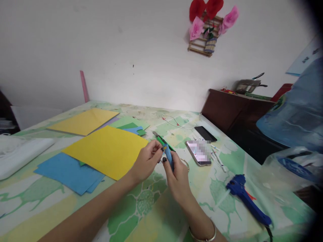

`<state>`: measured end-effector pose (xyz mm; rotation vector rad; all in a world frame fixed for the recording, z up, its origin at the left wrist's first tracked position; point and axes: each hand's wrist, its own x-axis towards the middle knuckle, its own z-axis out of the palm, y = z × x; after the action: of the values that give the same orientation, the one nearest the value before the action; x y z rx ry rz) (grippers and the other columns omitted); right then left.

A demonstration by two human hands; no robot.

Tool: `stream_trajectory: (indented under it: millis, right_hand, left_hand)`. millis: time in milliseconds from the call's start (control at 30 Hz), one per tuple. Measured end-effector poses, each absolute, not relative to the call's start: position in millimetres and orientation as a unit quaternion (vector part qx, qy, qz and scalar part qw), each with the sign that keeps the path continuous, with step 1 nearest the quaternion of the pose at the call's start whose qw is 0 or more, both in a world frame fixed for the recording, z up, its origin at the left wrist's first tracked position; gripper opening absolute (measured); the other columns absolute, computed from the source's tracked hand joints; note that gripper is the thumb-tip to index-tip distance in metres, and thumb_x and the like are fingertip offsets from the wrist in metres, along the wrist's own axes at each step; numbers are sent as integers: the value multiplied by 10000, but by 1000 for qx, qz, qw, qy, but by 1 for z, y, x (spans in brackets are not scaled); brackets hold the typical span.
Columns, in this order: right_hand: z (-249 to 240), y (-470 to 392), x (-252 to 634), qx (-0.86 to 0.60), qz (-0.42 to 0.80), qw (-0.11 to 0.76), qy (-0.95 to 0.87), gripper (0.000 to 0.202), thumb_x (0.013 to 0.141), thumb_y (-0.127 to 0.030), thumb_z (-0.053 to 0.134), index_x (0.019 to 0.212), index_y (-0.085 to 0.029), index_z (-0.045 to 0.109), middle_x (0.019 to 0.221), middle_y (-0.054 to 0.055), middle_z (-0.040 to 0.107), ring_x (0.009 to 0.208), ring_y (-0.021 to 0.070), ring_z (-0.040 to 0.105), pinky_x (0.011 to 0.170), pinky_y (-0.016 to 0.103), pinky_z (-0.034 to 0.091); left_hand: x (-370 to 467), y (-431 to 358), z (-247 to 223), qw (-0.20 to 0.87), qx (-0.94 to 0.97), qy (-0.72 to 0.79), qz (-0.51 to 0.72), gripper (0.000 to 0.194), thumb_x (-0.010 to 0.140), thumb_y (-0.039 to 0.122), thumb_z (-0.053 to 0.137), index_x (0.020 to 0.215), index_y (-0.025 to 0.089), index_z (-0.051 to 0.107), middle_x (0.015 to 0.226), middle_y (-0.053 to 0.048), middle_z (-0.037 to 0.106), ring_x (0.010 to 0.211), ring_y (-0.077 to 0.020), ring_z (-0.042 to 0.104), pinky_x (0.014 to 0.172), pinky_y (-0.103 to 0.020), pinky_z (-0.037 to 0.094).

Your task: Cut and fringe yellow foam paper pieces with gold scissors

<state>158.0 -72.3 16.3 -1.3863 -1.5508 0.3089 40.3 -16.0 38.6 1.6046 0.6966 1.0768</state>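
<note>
My right hand (178, 178) is closed around a blue paper roll (168, 155), with the thumb pressed along its near side. At the roll's upper end, my left hand (148, 158) pinches with thumb and fingertips. A tiny yellow bit shows there, too small to make out. Just behind the hands lies a green-handled cutting tool (161, 139), partly covered by them. A yellow sheet (108, 148) lies beside my left hand, overlapping blue sheets (68, 171) on the patterned tablecloth (136, 218).
To the right are a lit phone (199, 153), a dark phone (205, 133), thin white sticks (219, 159) and a blue glue gun (248, 200). A white cable (176, 122) curls near the wall. A large water bottle (292, 114) stands at the far right.
</note>
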Motion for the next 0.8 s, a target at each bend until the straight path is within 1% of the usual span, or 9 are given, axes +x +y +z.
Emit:
stream_trajectory:
  millis: [167, 333, 500, 800]
  right_hand:
    - [16, -73, 158, -573, 123, 494, -642, 241, 898, -229, 422, 1120, -187, 506, 904, 40, 612, 777, 186, 541, 652, 277, 365]
    - [17, -74, 158, -576, 113, 490, -645, 264, 898, -234, 416, 1146, -182, 493, 937, 55, 613, 803, 197, 547, 655, 285, 375]
    - [17, -75, 157, -572, 110, 495, -645, 268, 898, -237, 415, 1146, -182, 500, 935, 60, 618, 790, 199, 552, 646, 285, 385]
    - [16, -73, 157, -569, 99, 499, -646, 271, 899, -221, 411, 1151, -169, 497, 964, 71, 614, 818, 203, 542, 686, 297, 386]
  left_hand:
    - [41, -16, 39, 507, 675, 292, 451, 109, 845, 222, 445, 743, 190, 429, 542, 86, 354, 467, -54, 319, 444, -168, 282]
    - [41, -17, 39, 498, 677, 296, 453, 143, 847, 252, 463, 726, 187, 424, 560, 80, 374, 489, -56, 351, 459, -172, 304]
    - [40, -17, 39, 493, 683, 294, 451, 174, 856, 287, 461, 718, 186, 426, 559, 81, 373, 493, -57, 352, 467, -176, 311]
    - [40, -15, 40, 465, 696, 312, 449, 196, 850, 296, 469, 693, 184, 431, 559, 75, 381, 502, -64, 365, 473, -184, 320]
